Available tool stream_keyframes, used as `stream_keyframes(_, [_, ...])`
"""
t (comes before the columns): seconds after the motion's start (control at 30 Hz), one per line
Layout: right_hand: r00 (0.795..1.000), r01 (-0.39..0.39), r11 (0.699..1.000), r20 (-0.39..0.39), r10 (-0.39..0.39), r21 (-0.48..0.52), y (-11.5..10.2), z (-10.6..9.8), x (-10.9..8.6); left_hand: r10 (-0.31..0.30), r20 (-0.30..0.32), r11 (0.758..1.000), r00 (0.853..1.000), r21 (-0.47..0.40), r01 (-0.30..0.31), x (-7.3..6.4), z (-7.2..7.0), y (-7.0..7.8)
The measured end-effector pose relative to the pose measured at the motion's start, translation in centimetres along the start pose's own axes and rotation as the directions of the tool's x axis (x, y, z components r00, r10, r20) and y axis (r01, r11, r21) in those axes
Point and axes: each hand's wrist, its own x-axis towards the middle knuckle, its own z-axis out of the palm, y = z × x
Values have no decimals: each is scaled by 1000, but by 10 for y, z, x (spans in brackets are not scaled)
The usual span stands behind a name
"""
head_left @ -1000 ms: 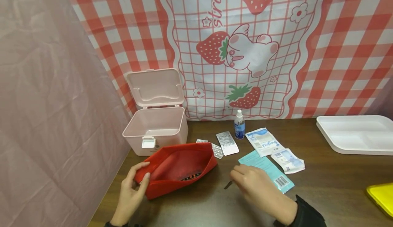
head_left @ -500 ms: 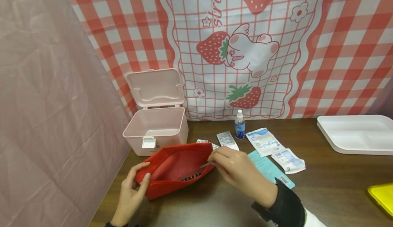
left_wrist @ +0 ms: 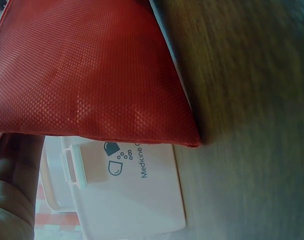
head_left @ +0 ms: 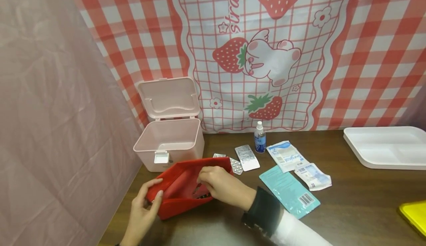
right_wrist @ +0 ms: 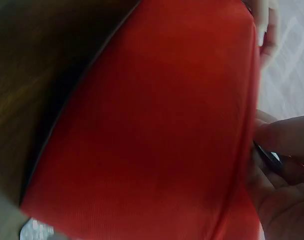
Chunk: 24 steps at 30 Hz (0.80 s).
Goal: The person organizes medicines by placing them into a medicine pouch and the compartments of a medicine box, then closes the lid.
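A red pouch [head_left: 186, 206] stands on the table with its mouth spread wide. My left hand [head_left: 141, 205] grips its left end, thumb at the near rim and fingers at the far side. Over the mouth is my right hand [head_left: 221, 186], pinching a slim dark metal piece [head_left: 197, 188] that resembles tweezers and points down into the pouch. In the right wrist view that dark piece [right_wrist: 269, 159] shows between thumb and fingers at the pouch's rim. A black beaded-looking strip [head_left: 203, 195] lies inside the pouch, partly hidden by the right hand.
Behind the pouch stands a pink medicine box [head_left: 179, 159], lid raised. Blister packs [head_left: 247, 158], a spray bottle [head_left: 260, 138], a surgical packet [head_left: 287, 156], a small white packet [head_left: 313, 176] and a teal packet [head_left: 289, 191] lie rightward. Further right are a white tray [head_left: 352, 147] and a yellow object [head_left: 414, 216].
My right hand has moved left from beside the teal packet to over the pouch's mouth, carrying the slim dark piece. The left hand has kept its grip on the pouch.
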Motion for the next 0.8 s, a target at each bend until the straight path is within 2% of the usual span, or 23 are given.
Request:
stream_keyframes(0.1, [997,-21,999,73,18,40,0,8,5,-1,-1,1000,1000,-10,1,2,1,7])
stream_keyframes(0.27, [984,-50,995,174,35,82,-1,16,12,-11,2,1000,1000,-21,11,1,1,5])
stream_keyframes(0.47, [962,-81,993,266,57,81,-1,20,13,-3,3,1000,1000,-27,3,1,1,3])
stream_keyframes(0.7, [932,-64,998,359,52,21,-1,19,13,7,1,1000,1000,-22,-7,1,1,4])
stream_keyframes(0.8, [919,-90,996,382,93,-27,-2,18,11,11,3,1000,1000,-21,-11,1,1,4])
